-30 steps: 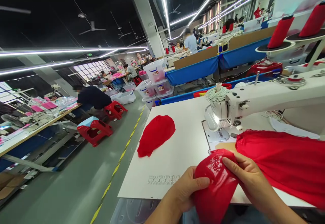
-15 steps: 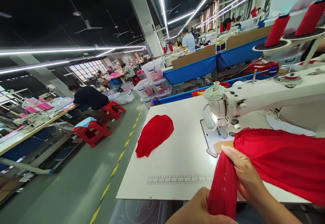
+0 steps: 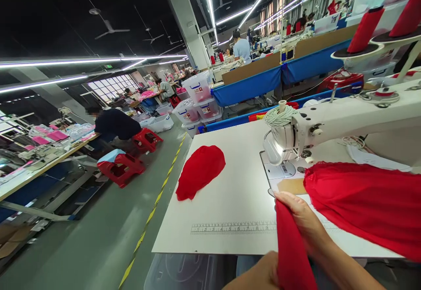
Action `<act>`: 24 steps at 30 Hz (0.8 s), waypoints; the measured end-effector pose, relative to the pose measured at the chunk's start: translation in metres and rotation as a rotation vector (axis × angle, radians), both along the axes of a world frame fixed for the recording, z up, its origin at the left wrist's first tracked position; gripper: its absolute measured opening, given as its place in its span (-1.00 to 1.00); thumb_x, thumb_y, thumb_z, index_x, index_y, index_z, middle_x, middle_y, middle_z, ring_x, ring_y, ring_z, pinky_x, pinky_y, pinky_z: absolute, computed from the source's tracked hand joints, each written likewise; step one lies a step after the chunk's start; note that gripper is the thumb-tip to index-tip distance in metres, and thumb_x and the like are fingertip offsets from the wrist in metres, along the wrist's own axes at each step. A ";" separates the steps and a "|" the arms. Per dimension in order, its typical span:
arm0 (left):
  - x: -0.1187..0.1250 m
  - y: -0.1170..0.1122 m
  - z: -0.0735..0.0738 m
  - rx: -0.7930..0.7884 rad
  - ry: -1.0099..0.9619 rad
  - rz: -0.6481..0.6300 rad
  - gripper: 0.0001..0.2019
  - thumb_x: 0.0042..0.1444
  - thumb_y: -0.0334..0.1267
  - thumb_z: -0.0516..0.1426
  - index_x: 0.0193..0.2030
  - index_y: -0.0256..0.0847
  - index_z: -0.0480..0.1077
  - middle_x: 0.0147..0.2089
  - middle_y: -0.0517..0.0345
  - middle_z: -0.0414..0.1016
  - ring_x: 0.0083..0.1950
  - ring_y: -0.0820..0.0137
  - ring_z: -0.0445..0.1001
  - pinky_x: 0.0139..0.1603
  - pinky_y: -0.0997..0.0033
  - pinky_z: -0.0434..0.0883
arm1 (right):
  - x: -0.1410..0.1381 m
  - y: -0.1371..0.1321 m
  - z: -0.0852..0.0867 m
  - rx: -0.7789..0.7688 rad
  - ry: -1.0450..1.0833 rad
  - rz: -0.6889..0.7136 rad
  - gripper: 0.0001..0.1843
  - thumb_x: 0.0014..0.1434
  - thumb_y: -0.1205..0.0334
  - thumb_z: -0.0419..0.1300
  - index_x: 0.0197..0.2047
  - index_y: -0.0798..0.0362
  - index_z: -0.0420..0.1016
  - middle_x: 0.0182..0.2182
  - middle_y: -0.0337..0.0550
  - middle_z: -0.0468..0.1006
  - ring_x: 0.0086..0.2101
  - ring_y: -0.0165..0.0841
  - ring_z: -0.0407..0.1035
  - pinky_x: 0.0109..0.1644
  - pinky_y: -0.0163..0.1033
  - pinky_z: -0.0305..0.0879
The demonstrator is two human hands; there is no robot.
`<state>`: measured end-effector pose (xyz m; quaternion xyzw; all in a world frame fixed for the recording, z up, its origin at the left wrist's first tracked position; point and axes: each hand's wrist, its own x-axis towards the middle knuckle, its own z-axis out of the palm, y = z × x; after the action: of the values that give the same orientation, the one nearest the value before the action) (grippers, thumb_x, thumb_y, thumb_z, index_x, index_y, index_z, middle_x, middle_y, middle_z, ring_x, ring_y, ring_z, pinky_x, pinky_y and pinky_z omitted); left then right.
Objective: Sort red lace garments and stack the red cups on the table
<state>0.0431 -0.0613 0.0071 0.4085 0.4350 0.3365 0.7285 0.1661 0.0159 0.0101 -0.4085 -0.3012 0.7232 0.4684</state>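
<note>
My right hand [image 3: 304, 226] pinches the top of a red fabric piece [image 3: 291, 250] at the front edge of the white sewing table [image 3: 237, 202]. The piece is pulled into a narrow strip that runs down to my left hand [image 3: 259, 277], which grips its lower end at the bottom of the frame. Just beyond my right hand stands the white sewing machine [image 3: 329, 127], its needle head over the plate. A large heap of red fabric [image 3: 365, 202] lies to the right of my hands. A smaller red piece [image 3: 200, 171] rests alone on the table's left part.
A printed ruler [image 3: 233, 227] runs along the table's front edge. Red thread cones [image 3: 365, 29] stand behind the machine. An aisle with a yellow line [image 3: 154, 206] runs on the left, with red stools [image 3: 120, 167], plastic bins [image 3: 197, 101] and people seated at other tables.
The red piece, held bunched between both hands on the table edge a second ago, is now drawn into a taut strip. My left hand has dropped below the table edge.
</note>
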 end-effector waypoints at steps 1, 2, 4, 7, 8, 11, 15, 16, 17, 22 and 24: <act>0.001 0.003 0.006 -0.018 -0.049 0.093 -0.61 -0.27 0.03 0.41 -0.35 -0.18 0.56 -0.35 0.17 0.56 -0.22 0.24 0.50 -0.16 0.31 0.45 | 0.002 0.001 -0.001 0.017 -0.012 0.018 -0.56 -0.09 -0.13 0.39 -0.59 0.01 0.33 -0.67 -0.33 0.32 -0.62 -0.41 0.18 -0.56 -0.28 0.21; 0.002 0.007 0.012 -0.036 -0.114 0.217 -0.61 -0.24 0.02 0.41 -0.34 -0.20 0.55 -0.34 0.16 0.57 -0.27 0.30 0.50 -0.19 0.36 0.45 | 0.006 0.003 -0.003 0.031 -0.020 0.020 -0.58 -0.09 -0.14 0.39 -0.53 0.01 0.39 -0.60 -0.30 0.39 -0.55 -0.37 0.26 -0.48 -0.27 0.28; 0.006 0.020 0.023 -0.061 -0.275 0.499 -0.64 -0.17 -0.03 0.40 -0.32 -0.25 0.54 -0.33 0.13 0.58 -0.32 0.38 0.50 -0.21 0.41 0.45 | 0.014 0.003 -0.011 0.108 -0.096 -0.070 -0.57 -0.10 -0.17 0.40 -0.32 -0.03 0.51 -0.35 -0.22 0.53 -0.29 -0.28 0.38 -0.24 -0.27 0.34; 0.009 0.039 0.033 -0.090 -0.452 0.706 -0.71 -0.15 -0.15 0.42 -0.34 -0.26 0.52 -0.34 0.11 0.59 -0.32 0.40 0.53 -0.19 0.42 0.46 | 0.026 -0.008 -0.028 0.235 -0.290 -0.235 -0.48 -0.03 -0.30 0.30 -0.20 -0.05 0.53 -0.27 -0.20 0.56 -0.22 -0.32 0.38 -0.19 -0.34 0.29; 0.009 0.043 0.035 -0.109 -0.493 0.740 -0.72 -0.17 -0.18 0.43 -0.37 -0.25 0.51 -0.36 0.13 0.59 -0.33 0.41 0.53 -0.21 0.43 0.46 | 0.028 -0.014 -0.033 0.207 -0.295 -0.183 -0.44 0.01 -0.38 0.21 -0.31 0.00 0.54 -0.45 -0.20 0.53 -0.40 -0.37 0.36 -0.35 -0.35 0.27; 0.009 0.050 0.038 -0.187 -0.563 0.800 -0.71 -0.24 -0.25 0.46 -0.45 -0.25 0.46 -0.44 0.18 0.55 -0.42 0.43 0.51 -0.31 0.46 0.46 | 0.026 -0.035 -0.038 -0.055 -0.089 0.242 -0.24 -0.04 -0.52 0.10 -0.48 0.12 0.51 -0.75 -0.26 0.32 -0.73 -0.56 0.08 -0.64 -0.42 -0.02; 0.013 0.052 0.040 -0.216 -0.553 0.785 -0.70 -0.23 -0.21 0.45 -0.48 -0.28 0.44 -0.50 0.14 0.53 -0.46 0.40 0.49 -0.36 0.43 0.46 | 0.017 -0.048 -0.024 -0.291 0.215 0.223 -0.40 -0.24 -0.30 0.44 -0.39 0.08 0.53 -0.62 -0.30 0.39 -0.64 -0.61 0.18 -0.59 -0.54 0.03; 0.013 0.053 0.041 -0.201 -0.544 0.779 -0.70 -0.21 -0.19 0.44 -0.48 -0.28 0.45 -0.50 0.12 0.54 -0.45 0.38 0.50 -0.36 0.42 0.46 | 0.017 -0.048 -0.021 -0.307 0.251 0.179 -0.44 -0.23 -0.25 0.46 -0.37 0.05 0.53 -0.61 -0.33 0.36 -0.62 -0.62 0.15 -0.59 -0.55 0.03; 0.013 0.053 0.041 -0.181 -0.537 0.777 -0.70 -0.20 -0.19 0.44 -0.47 -0.29 0.45 -0.49 0.11 0.55 -0.44 0.38 0.50 -0.35 0.41 0.47 | 0.017 -0.046 -0.019 -0.296 0.266 0.147 -0.47 -0.22 -0.22 0.47 -0.37 0.04 0.53 -0.60 -0.36 0.33 -0.61 -0.61 0.13 -0.58 -0.55 0.04; 0.008 0.059 0.043 -0.197 -0.525 0.936 -0.70 -0.23 -0.26 0.45 -0.45 -0.26 0.42 -0.53 0.22 0.48 -0.49 0.41 0.47 -0.42 0.43 0.44 | 0.025 -0.036 -0.024 0.018 0.063 0.149 -0.51 -0.14 -0.15 0.44 -0.57 0.05 0.36 -0.54 -0.31 0.28 -0.49 -0.46 0.15 -0.42 -0.37 0.20; 0.007 0.061 0.043 -0.222 -0.528 1.003 -0.68 -0.21 -0.27 0.45 -0.46 -0.25 0.38 -0.56 0.26 0.42 -0.53 0.45 0.42 -0.49 0.48 0.39 | 0.024 -0.035 -0.028 0.136 -0.022 0.168 -0.50 -0.10 -0.19 0.40 -0.56 0.05 0.35 -0.58 -0.31 0.24 -0.51 -0.46 0.08 -0.45 -0.36 0.10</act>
<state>0.0499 -0.0001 0.0502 -0.0244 0.4115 0.6838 0.6021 0.1896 -0.0192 -0.0180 -0.3571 -0.3878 0.7334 0.4293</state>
